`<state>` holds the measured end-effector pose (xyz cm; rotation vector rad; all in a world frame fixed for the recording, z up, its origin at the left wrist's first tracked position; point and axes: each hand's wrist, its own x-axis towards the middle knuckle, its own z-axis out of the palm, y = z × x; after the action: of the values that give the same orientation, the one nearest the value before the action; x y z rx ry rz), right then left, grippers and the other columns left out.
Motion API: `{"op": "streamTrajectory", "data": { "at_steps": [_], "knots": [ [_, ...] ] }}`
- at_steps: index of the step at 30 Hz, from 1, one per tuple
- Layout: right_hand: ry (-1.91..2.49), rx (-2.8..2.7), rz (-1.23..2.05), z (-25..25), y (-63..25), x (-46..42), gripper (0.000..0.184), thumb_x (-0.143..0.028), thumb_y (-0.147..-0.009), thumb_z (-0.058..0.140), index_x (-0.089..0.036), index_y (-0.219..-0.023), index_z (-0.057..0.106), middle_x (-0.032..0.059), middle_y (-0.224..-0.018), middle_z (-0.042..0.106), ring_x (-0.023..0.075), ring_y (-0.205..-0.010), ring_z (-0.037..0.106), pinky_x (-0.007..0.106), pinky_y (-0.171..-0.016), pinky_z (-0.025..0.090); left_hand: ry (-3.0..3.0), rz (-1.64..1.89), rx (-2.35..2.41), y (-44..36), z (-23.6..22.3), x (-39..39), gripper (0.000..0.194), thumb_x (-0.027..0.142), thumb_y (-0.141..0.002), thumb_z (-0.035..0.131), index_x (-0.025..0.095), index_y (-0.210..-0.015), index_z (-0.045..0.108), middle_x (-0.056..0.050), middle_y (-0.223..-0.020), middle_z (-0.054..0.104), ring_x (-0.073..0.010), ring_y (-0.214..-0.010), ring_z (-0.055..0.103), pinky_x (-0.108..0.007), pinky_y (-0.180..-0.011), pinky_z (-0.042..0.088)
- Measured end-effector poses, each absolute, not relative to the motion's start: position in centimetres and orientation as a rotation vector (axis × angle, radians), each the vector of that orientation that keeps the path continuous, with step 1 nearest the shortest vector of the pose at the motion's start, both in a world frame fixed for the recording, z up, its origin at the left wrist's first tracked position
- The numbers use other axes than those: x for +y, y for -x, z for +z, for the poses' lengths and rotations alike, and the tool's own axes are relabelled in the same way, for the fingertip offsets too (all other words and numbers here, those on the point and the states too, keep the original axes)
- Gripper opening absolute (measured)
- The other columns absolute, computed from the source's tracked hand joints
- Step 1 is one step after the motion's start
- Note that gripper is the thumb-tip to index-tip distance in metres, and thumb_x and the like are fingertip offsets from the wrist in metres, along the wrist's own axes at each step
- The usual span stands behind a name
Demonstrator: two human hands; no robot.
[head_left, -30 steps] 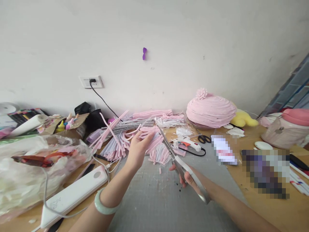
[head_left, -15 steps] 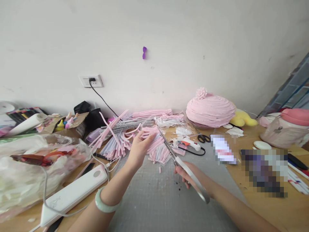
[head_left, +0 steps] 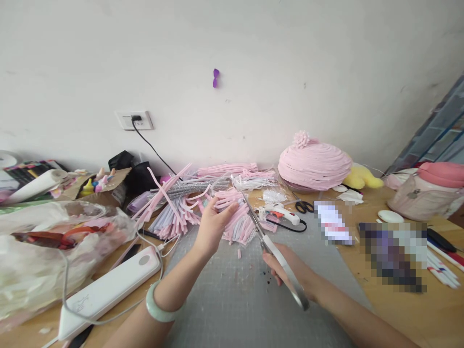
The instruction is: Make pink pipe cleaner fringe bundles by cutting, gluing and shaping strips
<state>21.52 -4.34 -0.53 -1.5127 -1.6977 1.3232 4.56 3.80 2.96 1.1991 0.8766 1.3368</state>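
Note:
A bunch of pink pipe cleaners [head_left: 227, 195] is pinched in my left hand [head_left: 210, 228], between thumb and fingers. My right hand [head_left: 290, 265] is wrapped round the white handles of large scissors [head_left: 272, 247]. Their long metal blades point up and left, close beside the right end of the bunch; whether they touch it I cannot make out. Below the bunch lies a heap of short pink and pale-lilac pipe cleaner pieces [head_left: 237, 233]. One small pink offcut [head_left: 239, 253] rests apart on the grey cutting mat [head_left: 224, 299].
More pipe cleaners [head_left: 166, 217] lie left of my left hand. A white glue gun [head_left: 288, 215], black-handled scissors [head_left: 304, 207] and a pink dome with a pompom [head_left: 313, 166] are at the right. A white power bank [head_left: 108, 295] and a plastic bag [head_left: 72, 270] occupy the left.
The scissor blades have drawn together, and the fingers of my right hand have closed in on the handles. My left hand has shifted slightly right, still holding the bunch.

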Motion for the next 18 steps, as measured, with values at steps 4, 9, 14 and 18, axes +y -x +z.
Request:
{"op": "streamTrajectory", "data": {
  "at_steps": [4,9,14,18],
  "knots": [
    [1.500,-1.702,1.286,-1.0,-21.3,-4.5,0.018,-0.031,-0.080,0.042,-0.019,-0.069,0.036,-0.0065,-0.056,0.037,0.0062,-0.045,0.036,0.020,-0.044,0.029,-1.191,1.362,0.887,-4.8,2.9,3.6,0.032,0.031,-0.069,0.067,0.015,-0.096,0.060,-0.007,-0.098,0.068,-0.0211,-0.090,0.062,-0.032,-0.080,0.047],
    [1.507,-1.538,1.378,-1.5,-20.9,-4.9,0.024,-0.037,-0.083,0.038,-0.021,-0.066,0.033,-0.0079,-0.051,0.035,0.0050,-0.036,0.034,0.018,-0.036,0.028,-1.194,1.344,0.784,-5.0,2.8,3.5,0.034,0.031,-0.070,0.066,0.016,-0.100,0.061,-0.007,-0.105,0.067,-0.0223,-0.098,0.060,-0.033,-0.086,0.044],
    [1.500,-1.541,1.392,-1.0,-20.9,-4.8,0.033,-0.046,-0.083,0.039,-0.020,-0.063,0.033,-0.0089,-0.046,0.036,0.0042,-0.032,0.035,0.017,-0.036,0.028,-1.166,1.342,0.785,-4.7,2.8,3.7,0.038,0.033,-0.068,0.068,0.014,-0.101,0.060,-0.010,-0.105,0.066,-0.0241,-0.098,0.060,-0.035,-0.086,0.044],
    [1.385,-1.532,1.444,-1.6,-21.2,-4.3,0.046,-0.060,-0.082,0.030,-0.019,-0.067,0.041,-0.0082,-0.044,0.035,0.0051,-0.033,0.035,0.020,-0.039,0.030,-1.169,1.305,0.782,-4.6,3.0,3.7,0.039,0.033,-0.070,0.066,0.014,-0.104,0.060,-0.010,-0.108,0.065,-0.0244,-0.098,0.059,-0.035,-0.086,0.044]
  ]
}}
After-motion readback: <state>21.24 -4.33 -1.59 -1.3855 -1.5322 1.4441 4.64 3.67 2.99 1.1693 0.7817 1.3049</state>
